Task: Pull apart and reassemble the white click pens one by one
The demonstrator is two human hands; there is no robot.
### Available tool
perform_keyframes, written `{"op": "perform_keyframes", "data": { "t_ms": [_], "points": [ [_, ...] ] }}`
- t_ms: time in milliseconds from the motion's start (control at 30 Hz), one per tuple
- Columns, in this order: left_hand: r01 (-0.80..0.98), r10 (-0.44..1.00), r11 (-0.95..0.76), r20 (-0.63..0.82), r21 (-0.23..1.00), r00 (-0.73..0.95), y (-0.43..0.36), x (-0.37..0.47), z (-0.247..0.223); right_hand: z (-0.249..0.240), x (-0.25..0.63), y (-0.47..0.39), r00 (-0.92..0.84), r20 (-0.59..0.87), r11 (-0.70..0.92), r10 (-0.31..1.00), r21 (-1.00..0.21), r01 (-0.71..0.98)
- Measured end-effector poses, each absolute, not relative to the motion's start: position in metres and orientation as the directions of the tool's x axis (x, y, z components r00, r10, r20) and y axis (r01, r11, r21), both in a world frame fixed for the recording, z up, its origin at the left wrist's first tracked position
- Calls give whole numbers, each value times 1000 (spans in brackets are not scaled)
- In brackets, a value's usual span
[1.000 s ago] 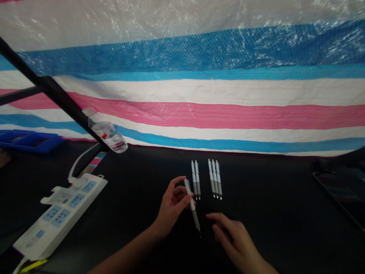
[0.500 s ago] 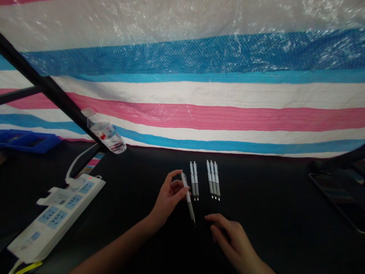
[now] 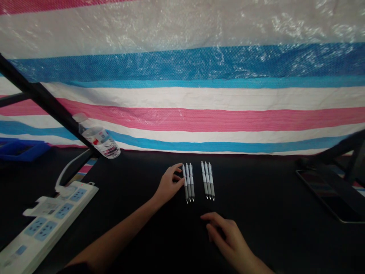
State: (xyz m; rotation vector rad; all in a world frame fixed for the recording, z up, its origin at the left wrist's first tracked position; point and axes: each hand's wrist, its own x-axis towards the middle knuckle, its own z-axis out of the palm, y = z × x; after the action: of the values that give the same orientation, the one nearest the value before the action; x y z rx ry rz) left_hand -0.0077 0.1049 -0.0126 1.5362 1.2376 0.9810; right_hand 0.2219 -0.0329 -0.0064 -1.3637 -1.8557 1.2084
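Note:
My left hand [image 3: 169, 183] is at the leftmost pen [image 3: 186, 187] of a group of three, with a fingertip at its top end and the thumb against its side. That pen lies alongside two matching pens [image 3: 190, 184], all white with grey grips and tips toward me. To the right, a second group of three like pens [image 3: 208, 181] lies side by side, a gap away. My right hand [image 3: 229, 236] rests nearer to me below the pens, holding nothing, its index finger stretched out and the others loosely bent.
A white power strip [image 3: 54, 224] with a plugged-in cable lies at the left. Behind it, a clear water bottle [image 3: 104, 142] leans by a black frame bar [image 3: 54, 104]. A blue tray [image 3: 27, 150] is far left. A dark phone [image 3: 327, 196] lies right. Striped sheeting [image 3: 216, 120] hangs behind the black table [image 3: 256, 190].
My left hand has brought the slanted pen up beside the left pair and set it in line, making three. My right hand has barely moved. The whole view has shifted slightly.

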Motion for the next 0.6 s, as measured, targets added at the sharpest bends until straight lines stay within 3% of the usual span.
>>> {"op": "perform_keyframes", "data": {
  "t_ms": [167,300,433,533,600],
  "points": [
    [323,936,-230,118,918,331,78,-11,-4,-5,221,-30,-354,-96,83,930,-885,459],
    [449,834,-456,194,768,517,68,-12,-8,3,221,-27,-360,-106,82,927,-879,469],
    [499,790,-548,219,672,573,73,-8,-13,13,228,-17,-370,23,235,929,-810,538],
    [492,762,-589,239,641,602,79,-4,-13,12,233,-3,-431,188,443,883,-639,628],
    [488,758,-594,242,639,606,80,-1,-11,5,235,6,-499,303,583,812,-394,710]
  ]
}}
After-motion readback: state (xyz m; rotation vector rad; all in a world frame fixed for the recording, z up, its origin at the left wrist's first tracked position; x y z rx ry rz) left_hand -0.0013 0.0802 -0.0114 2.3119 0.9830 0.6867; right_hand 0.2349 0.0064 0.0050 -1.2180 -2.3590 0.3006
